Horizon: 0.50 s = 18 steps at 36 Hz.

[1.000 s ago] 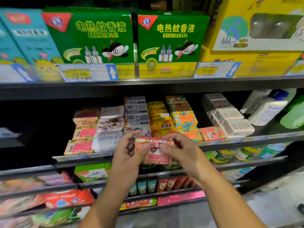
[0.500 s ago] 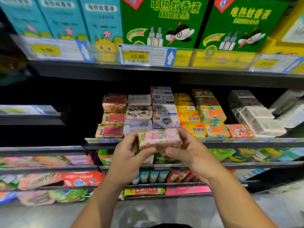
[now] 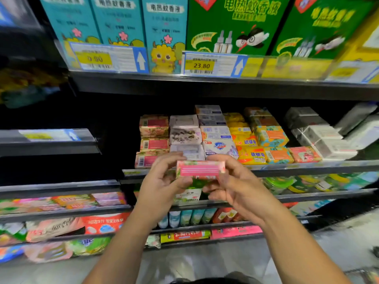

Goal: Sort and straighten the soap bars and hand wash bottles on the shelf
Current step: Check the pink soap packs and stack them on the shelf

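A pink soap bar (image 3: 200, 169) is held in front of the middle shelf (image 3: 287, 167), gripped at its left end by my left hand (image 3: 164, 181) and at its right end by my right hand (image 3: 235, 185). Its long pink side faces me. Behind it, soap bars lie in rows on the shelf: pink-red boxes (image 3: 153, 138) at the left, white ones (image 3: 184, 136), blue-white ones (image 3: 217, 140), yellow ones (image 3: 246, 148), orange ones (image 3: 272, 140) and white wrapped bars (image 3: 320, 136). White hand wash bottles (image 3: 361, 128) lie at the far right.
The shelf above carries teal boxes (image 3: 119, 21) and green boxes (image 3: 235, 23) behind price tags (image 3: 205, 65). Lower shelves hold packets (image 3: 102, 224) and small bottles (image 3: 184, 218). To the left of the soaps the middle shelf is dark.
The soap bar has been turned in both hands, so its pink side now faces me. The view has swung left and moved closer to the shelf.
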Tool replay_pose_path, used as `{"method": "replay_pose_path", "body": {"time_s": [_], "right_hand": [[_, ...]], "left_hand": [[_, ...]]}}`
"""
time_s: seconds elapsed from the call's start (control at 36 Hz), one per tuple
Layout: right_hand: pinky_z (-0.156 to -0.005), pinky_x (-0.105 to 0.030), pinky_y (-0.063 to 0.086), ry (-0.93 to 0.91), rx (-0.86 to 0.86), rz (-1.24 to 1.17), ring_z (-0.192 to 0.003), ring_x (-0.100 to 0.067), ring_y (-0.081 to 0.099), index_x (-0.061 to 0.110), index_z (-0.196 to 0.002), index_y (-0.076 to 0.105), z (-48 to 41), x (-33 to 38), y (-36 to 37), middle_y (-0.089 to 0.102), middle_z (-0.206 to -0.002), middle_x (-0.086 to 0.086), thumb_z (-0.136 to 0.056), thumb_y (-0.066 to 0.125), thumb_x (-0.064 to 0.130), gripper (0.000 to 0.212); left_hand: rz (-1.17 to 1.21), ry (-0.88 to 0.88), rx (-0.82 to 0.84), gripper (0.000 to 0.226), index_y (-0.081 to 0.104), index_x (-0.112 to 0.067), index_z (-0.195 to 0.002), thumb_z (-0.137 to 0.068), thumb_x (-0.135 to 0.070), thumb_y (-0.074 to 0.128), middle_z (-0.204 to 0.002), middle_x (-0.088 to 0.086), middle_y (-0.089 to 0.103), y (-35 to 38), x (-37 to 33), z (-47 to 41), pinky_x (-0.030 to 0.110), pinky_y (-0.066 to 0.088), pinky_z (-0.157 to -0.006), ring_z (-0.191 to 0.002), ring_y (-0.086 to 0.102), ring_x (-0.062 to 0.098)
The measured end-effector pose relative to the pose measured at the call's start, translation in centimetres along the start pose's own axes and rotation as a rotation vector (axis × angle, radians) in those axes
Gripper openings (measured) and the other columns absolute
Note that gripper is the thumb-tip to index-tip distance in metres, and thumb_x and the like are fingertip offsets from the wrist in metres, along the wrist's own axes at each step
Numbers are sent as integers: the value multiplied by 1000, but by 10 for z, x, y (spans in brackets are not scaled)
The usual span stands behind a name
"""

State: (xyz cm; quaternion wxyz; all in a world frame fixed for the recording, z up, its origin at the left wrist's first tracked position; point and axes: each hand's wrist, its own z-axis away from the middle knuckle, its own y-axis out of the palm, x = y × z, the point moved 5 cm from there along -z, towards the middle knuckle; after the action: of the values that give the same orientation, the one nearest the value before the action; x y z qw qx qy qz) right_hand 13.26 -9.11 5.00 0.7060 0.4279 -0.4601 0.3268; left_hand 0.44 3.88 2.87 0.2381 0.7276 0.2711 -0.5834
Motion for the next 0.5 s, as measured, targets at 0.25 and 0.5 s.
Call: {"method": "replay_pose_path", "body": {"time_s": [0.25, 0.5], "right_hand": [[-61, -29, 58, -107, -169, 252, -95, -19, 73, 22, -115, 64, -4, 1, 12, 71, -111, -1, -82, 74, 23, 34], [-54, -28, 57, -51, -3, -136, -84, -31, 66, 15, -106, 70, -8, 2, 3, 65, -112, -19, -76, 85, 30, 37]], "left_hand": [[-29, -74, -51, 31, 58, -45, -120, -91, -55, 61, -102, -4, 64, 4, -3, 10, 24, 53, -72, -83, 60, 8], [-61, -72, 203, 50, 63, -41, -115, -73, -27, 85, -128, 7, 52, 5, -4, 2, 21, 51, -91, -116, 59, 11]]}}
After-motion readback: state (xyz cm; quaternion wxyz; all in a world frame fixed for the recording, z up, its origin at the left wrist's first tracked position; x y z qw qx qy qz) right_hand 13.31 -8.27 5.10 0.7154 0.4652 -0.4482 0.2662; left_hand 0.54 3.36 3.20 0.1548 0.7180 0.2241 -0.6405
